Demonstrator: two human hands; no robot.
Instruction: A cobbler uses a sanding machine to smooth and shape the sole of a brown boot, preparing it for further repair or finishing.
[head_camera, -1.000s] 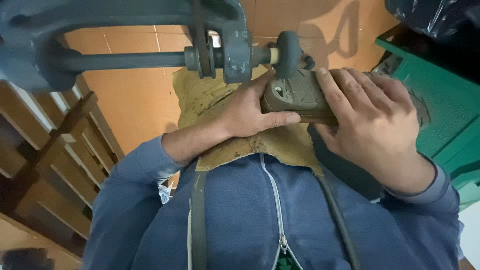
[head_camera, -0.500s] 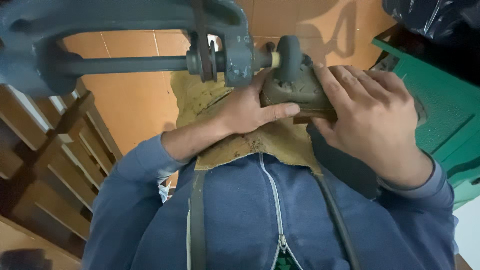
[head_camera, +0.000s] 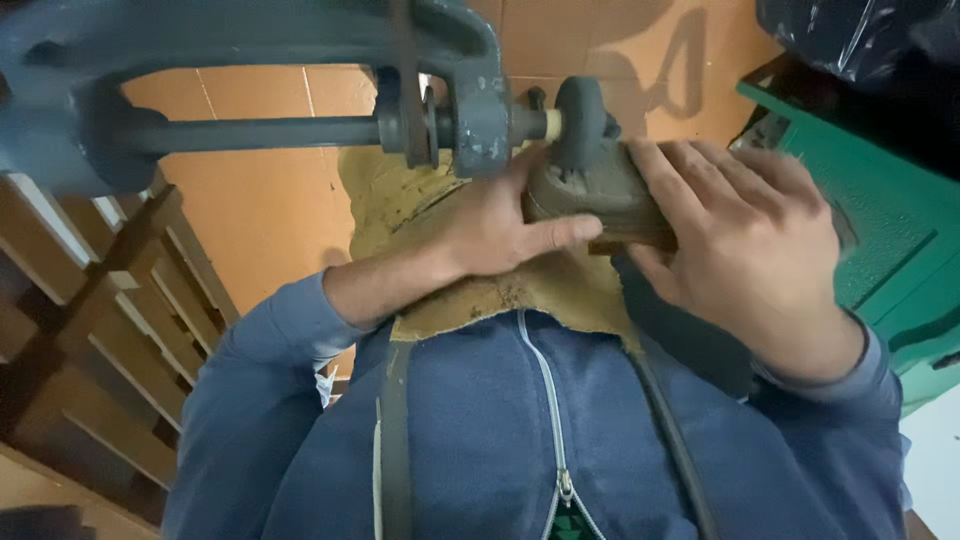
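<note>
- Orange floor tiles (head_camera: 270, 210) fill the background below a blue-grey machine arm (head_camera: 250, 130); a green cabinet (head_camera: 880, 230) stands at the right and wooden slats (head_camera: 110, 330) at the left.
- Both hands press a dark shoe-like workpiece (head_camera: 600, 195) against the machine's round wheel head (head_camera: 582, 122), over a tan leather apron (head_camera: 500, 300).
- Left hand (head_camera: 490, 225) wraps the near side, thumb laid along it; right hand (head_camera: 750, 240) is clamped over the far end.
- Judged step: working the piece at the wheel; any further turning calls for firm, steady two-handed pressure.
</note>
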